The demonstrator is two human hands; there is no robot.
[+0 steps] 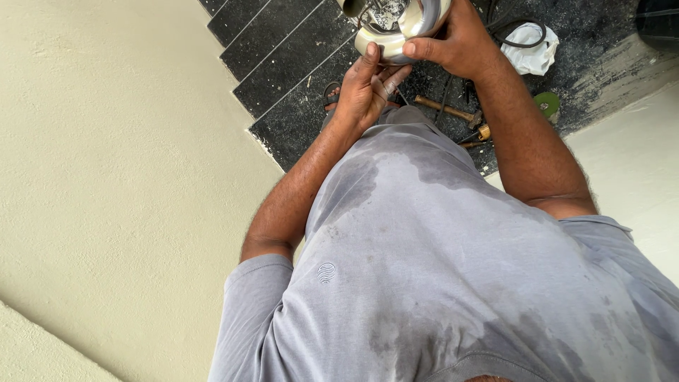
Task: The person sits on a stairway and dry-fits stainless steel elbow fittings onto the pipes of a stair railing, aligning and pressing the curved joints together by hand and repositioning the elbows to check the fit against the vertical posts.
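1. Pale plastered wall (106,177) fills the left of the view, and a second pale slab of wall (636,184) closes the right; between them dark speckled stone steps (283,64) run down toward a dark landing floor (594,35) at the top.

2. Seen from above, the person's grey T-shirt (438,269), blotched with damp patches, takes up the lower middle, with both bare forearms reaching forward from it.

3. At the left, the left hand (368,88) comes up under a shiny metal ring fitting (396,28) held out in front of the body at the top edge of the view. Its fingers lie close together and are pressed against the underside of the ring, with the thumb against the rim.

4. That metal ring fitting is rounded and polished, partly cut off by the top of the frame, with a rough grey inner part showing through its middle.

5. To the right, the right hand (456,42) grips the ring's right side, thumb on the near rim and fingers curled around the far side.

6. Below the hands, on the dark floor, lie a wooden-handled hammer (449,111) and, just beside it, another tool with a wooden handle (475,136).

7. Further right are a black cable (520,32), a crumpled white cloth (534,49) and a small green disc (548,105).
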